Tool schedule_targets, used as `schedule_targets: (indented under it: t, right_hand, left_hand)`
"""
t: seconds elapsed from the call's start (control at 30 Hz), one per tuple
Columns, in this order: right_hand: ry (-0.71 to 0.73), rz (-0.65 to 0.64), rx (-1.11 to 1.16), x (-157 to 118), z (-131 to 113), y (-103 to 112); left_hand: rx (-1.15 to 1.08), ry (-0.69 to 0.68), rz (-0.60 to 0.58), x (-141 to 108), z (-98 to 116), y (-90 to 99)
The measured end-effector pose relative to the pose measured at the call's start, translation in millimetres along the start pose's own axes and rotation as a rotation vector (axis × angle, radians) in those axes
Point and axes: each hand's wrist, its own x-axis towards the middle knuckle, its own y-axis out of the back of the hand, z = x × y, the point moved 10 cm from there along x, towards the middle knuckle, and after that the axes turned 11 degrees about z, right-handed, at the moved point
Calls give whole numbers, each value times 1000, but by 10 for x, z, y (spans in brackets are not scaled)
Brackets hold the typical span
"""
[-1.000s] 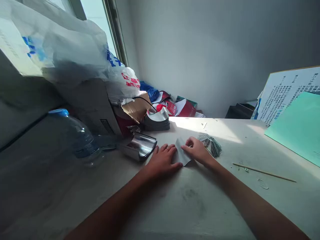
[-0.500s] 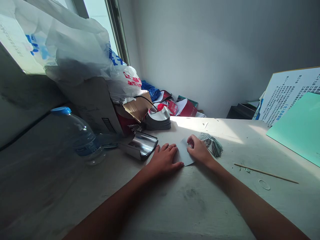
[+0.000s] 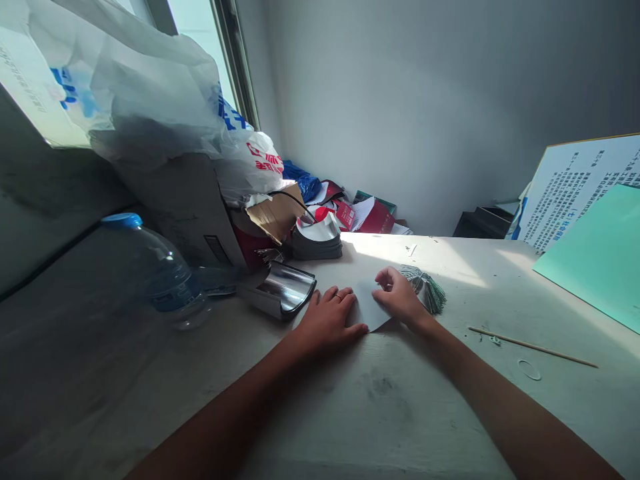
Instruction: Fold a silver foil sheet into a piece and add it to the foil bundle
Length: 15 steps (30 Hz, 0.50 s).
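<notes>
Paper, white and flat on the pale table, partly under the left hand. Back left, above the table, a big plastic bag on a box. Far right, a printed board, leaning, partly behind a green sheet. In front of the box, a bottle, blue-capped, upright. Just left of the left hand, a curved silver tray. Left hand palm down, fingers slightly apart. Right hand at the paper's right side, fingers curled, thumb and forefinger close together; impossible to tell whether pinching the edge. Just beyond the right hand, a fanned grey bundle. Farther right, a thin stick, slantwise; near it, a pale band. Smallest, a ring on a left finger.
</notes>
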Motion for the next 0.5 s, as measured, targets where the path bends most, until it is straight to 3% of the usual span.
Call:
schedule_targets:
  t: [0.37, 0.5]
  right_hand:
    - [43, -29, -61, -24, -80, -20]
    - [-35, -36, 39, -13, -14, -30]
  left_hand:
    - [12, -2, -11, 4, -9, -40]
    - [2, 5, -25, -7, 1, -24]
